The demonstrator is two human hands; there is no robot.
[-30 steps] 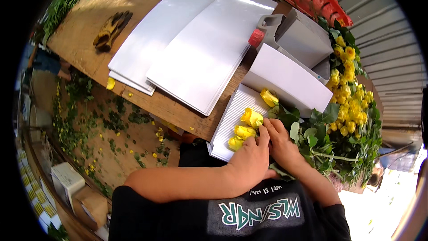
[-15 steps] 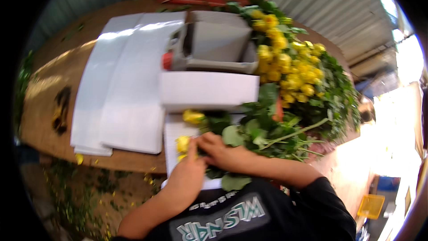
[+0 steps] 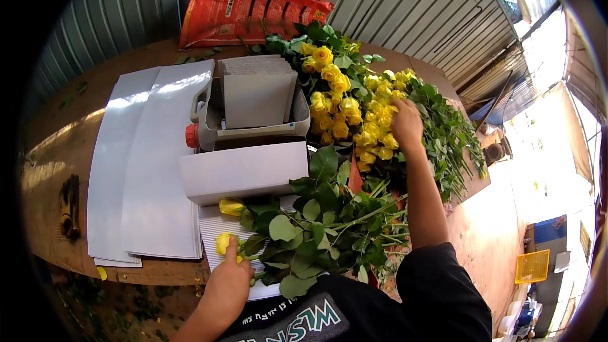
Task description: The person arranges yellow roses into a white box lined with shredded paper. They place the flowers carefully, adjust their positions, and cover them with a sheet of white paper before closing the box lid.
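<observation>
My left hand (image 3: 227, 282) presses down on yellow roses (image 3: 226, 241) lying with their leafy stems (image 3: 316, 231) on a white corrugated sheet (image 3: 212, 228) at the table's front edge. Another yellow rose head (image 3: 232, 206) lies just above it on the same sheet. My right hand (image 3: 406, 121) reaches out to the right into a big pile of yellow roses (image 3: 354, 104), its fingers around the blooms; whether it grips one I cannot tell.
A wooden table (image 3: 57, 145) carries stacked white sheets (image 3: 142, 171), a white folded card (image 3: 244, 171), and a grey cut-open jug (image 3: 253, 104) with a red cap holding cards. A red sack (image 3: 250, 12) leans on the corrugated metal wall. A dark tool (image 3: 68, 206) lies far left.
The view has swung right and up. My right hand left the roses on the sheet and reached out to the big pile; my left hand stays on the roses at the sheet.
</observation>
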